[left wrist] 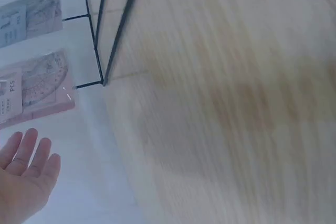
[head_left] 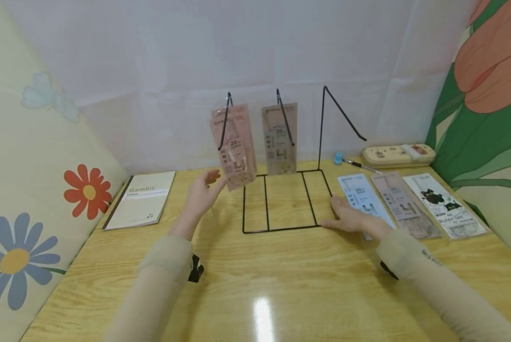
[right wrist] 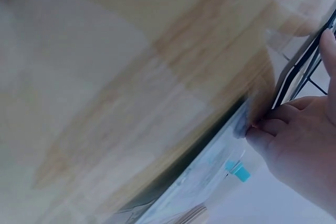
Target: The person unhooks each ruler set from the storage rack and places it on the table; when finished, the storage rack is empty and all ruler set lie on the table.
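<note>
My left hand is beside the lower edge of the pink ruler set packs, which hang overlapped on the left hook of a black wire rack. In the left wrist view its fingers are spread just short of the pink pack. A brownish-pink ruler set pack hangs on the middle hook, while the right hook holds nothing. At the right front corner of the rack's base, my right hand touches the wire with thumb and fingers apart. Its forearm overlaps a blue ruler set pack.
On the right lie another pinkish ruler set pack and a white one with black cats. Behind them are a pen, a small blue object and a cream pencil case. A white notebook lies at left.
</note>
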Action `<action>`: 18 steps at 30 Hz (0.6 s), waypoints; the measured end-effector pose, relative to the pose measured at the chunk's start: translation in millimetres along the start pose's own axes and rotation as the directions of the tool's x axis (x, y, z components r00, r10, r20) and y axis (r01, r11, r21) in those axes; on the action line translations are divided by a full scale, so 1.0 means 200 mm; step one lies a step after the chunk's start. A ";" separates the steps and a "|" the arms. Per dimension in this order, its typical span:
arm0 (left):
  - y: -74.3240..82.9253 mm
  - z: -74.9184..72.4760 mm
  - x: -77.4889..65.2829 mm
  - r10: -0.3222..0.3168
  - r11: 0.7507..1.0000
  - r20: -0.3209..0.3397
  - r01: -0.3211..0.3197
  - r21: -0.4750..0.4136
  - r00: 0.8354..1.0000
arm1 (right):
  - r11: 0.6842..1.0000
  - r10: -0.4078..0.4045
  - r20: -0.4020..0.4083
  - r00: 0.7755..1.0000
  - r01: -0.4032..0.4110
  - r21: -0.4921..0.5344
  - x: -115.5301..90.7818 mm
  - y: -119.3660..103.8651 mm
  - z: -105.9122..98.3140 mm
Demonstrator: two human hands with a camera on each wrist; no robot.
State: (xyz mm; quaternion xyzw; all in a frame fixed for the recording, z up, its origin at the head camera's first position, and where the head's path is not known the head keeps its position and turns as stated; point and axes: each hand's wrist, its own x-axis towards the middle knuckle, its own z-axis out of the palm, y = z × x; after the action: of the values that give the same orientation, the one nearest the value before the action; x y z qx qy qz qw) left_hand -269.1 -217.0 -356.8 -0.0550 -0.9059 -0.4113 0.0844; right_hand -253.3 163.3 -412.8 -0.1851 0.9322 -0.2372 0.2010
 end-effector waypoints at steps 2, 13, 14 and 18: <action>0.01 0.02 0.02 -0.021 0.999 -0.026 0.020 -0.044 0.999 | 1.000 0.002 0.002 1.000 -0.002 0.002 0.00 0.00 0.00; 0.05 0.11 0.10 -0.117 0.943 0.078 0.135 -0.305 0.990 | 1.000 0.002 -0.006 1.000 -0.002 -0.001 0.00 -0.01 0.00; 0.05 0.11 0.11 -0.115 0.936 0.080 0.135 -0.325 0.990 | 1.000 0.003 -0.008 1.000 -0.003 -0.001 0.00 -0.01 0.00; 0.05 0.13 0.10 -0.100 0.926 0.048 0.111 -0.362 0.994 | 1.000 0.014 -0.011 1.000 -0.014 -0.001 0.00 -0.01 0.00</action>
State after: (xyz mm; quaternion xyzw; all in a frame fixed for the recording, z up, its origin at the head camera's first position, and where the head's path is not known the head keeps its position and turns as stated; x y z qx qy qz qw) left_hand -289.9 -189.8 -362.3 -0.0268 -0.8169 -0.5750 0.0373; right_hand -252.6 161.3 -411.7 -0.1772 0.9347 -0.2363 0.1976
